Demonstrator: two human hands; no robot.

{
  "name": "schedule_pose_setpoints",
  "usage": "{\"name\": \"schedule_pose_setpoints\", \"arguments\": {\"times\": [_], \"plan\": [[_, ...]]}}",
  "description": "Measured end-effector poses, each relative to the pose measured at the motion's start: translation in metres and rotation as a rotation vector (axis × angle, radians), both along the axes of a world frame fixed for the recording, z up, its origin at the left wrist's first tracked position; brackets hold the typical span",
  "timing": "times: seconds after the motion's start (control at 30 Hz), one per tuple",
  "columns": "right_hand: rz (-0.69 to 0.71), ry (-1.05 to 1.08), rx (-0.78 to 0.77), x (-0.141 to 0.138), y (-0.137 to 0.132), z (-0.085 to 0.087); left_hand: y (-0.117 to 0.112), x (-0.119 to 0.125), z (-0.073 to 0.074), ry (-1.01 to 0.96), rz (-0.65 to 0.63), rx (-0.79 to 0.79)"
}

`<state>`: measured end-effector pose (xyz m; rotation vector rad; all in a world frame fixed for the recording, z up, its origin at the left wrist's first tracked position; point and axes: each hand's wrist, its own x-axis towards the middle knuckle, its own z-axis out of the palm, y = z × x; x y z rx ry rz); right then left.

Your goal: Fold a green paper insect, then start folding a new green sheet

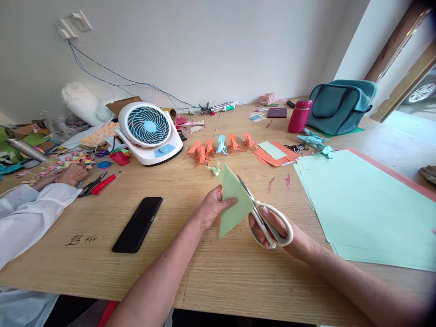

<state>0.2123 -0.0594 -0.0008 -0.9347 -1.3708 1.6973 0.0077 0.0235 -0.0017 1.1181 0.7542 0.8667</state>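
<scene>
My left hand (216, 205) pinches a folded piece of pale green paper (235, 213), thumb on its near face. The paper is a triangle held up above the table. My right hand (269, 225) has its fingers through the handles of white scissors (284, 231). The blades are spread and lie at the paper's right edge; whether they have cut into it I cannot tell. Just behind the paper stands a small green folded paper figure (214, 169), partly hidden. Beyond it are several orange paper figures (200, 154) and a light blue one (221, 145).
Large pale green sheets (368, 204) cover the right side. A black phone (138, 225) lies left of my forearm, near a fan (150, 131). Orange paper (275, 153), a pink bottle (300, 116) and a teal bag (340, 106) are behind. A co-worker's hand (73, 175) is at far left.
</scene>
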Motion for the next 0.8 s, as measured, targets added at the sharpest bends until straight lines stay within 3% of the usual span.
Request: {"name": "schedule_pose_setpoints", "arguments": {"times": [0.8], "plan": [[-0.04,0.007,0.055,-0.001,-0.001,-0.001,-0.01,0.009,0.001,0.003,-0.087,0.001]]}}
